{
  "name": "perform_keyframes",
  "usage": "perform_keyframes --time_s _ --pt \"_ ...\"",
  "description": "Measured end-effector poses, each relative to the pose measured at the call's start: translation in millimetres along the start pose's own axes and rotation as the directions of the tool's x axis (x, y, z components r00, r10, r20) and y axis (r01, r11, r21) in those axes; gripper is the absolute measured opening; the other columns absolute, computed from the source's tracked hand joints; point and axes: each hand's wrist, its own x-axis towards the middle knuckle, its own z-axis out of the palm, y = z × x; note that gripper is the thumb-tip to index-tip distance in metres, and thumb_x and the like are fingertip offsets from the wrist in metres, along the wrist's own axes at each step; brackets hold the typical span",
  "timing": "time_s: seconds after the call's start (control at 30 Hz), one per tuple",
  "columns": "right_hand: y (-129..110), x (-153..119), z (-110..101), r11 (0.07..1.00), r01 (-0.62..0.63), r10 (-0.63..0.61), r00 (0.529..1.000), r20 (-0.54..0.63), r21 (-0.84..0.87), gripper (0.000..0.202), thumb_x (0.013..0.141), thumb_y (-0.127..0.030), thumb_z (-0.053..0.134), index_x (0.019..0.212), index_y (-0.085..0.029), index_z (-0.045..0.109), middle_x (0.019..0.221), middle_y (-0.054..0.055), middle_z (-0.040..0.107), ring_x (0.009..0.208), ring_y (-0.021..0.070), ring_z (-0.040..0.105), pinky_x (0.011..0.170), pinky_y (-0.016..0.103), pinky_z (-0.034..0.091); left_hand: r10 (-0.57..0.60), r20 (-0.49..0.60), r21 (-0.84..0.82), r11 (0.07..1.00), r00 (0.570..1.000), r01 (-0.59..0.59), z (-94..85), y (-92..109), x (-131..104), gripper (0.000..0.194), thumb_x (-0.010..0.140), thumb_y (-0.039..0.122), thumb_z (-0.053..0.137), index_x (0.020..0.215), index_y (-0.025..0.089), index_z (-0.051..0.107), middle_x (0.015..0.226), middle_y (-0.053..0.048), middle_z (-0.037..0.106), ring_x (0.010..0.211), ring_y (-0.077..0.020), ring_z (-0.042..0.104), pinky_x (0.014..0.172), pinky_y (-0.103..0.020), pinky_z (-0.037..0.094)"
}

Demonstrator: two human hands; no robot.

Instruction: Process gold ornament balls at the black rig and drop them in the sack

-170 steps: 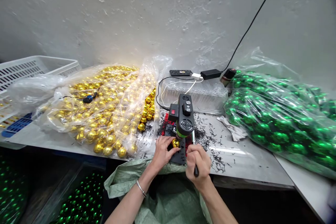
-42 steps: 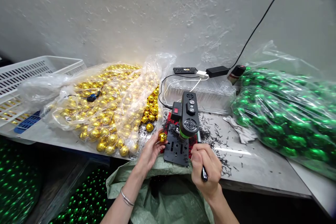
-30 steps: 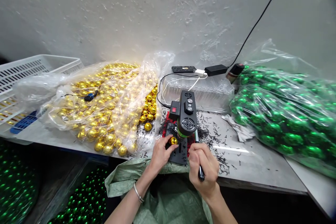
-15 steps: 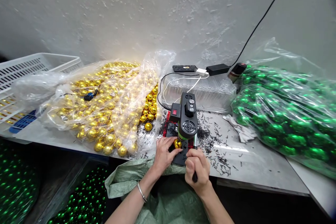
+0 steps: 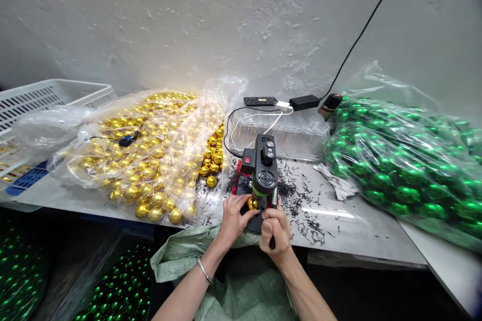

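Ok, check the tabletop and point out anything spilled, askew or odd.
Black shreds lie strewn over the tabletop around the black lever press, thickest just to its right, like unswept scraps. A white cloth, possibly a glove, lies crumpled beside the clear bag of green baubles. Nothing looks plainly damaged.

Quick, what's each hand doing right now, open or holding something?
Left hand: closed, pinching a gold ball between thumb and fingers.
Right hand: closed around the handle of the black machine.
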Motion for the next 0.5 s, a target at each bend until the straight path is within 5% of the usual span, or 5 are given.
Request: perform_keyframes --time_s 0.17,0.33,0.4,0.5 --pt "-23 51 -22 0.964 -0.254 0.251 0.967 0.045 0.083 0.025 0.089 -0.002 0.042 0.072 -0.020 0.046 0.073 0.001 0.053 0.069 0.0124 0.053 0.061 0.026 0.042 -0.001 -0.045 -0.025 1.000 0.999 0.000 -2.7 3 -14 0.035 0.085 0.038 0.068 0.116 0.020 0.067 0.110 -0.010 0.071 0.102 -0.0266 0.063 0.095 -0.049 0.047" --pt "-28 72 -30 0.951 -0.294 0.287 0.955 0.075 0.099 0.025 0.090 -0.003 0.044 0.071 -0.020 0.047 0.072 0.001 0.052 0.067 0.0122 0.052 0.061 0.027 0.041 0.175 -0.038 0.083 0.982 0.984 -0.171 -29.5 8 -49 0.066 0.081 0.051 0.069 0.136 0.019 0.053 0.124 -0.015 0.065 0.112 -0.0305 0.060 0.095 -0.048 0.049" --pt "-27 68 -28 0.959 -0.271 0.266 0.962 0.065 0.087 0.025 0.089 -0.002 0.044 0.072 -0.020 0.047 0.070 0.000 0.051 0.066 0.0125 0.051 0.061 0.027 0.040 0.199 -0.095 0.157 0.971 0.975 -0.183 -46.2 4 -42 0.055 0.089 0.045 0.061 0.138 0.020 0.051 0.128 -0.015 0.063 0.117 -0.0290 0.058 0.098 -0.045 0.047" --pt "-27 63 -25 0.966 -0.248 0.244 0.968 0.059 0.078 0.026 0.089 -0.002 0.044 0.071 -0.020 0.046 0.069 0.001 0.051 0.066 0.0129 0.051 0.060 0.027 0.040 0.075 -0.216 0.302 0.953 0.973 -0.007 -69.7 -9 -3 0.037 0.098 0.024 0.044 0.132 0.018 0.055 0.128 -0.015 0.061 0.120 -0.0268 0.056 0.102 -0.043 0.044"
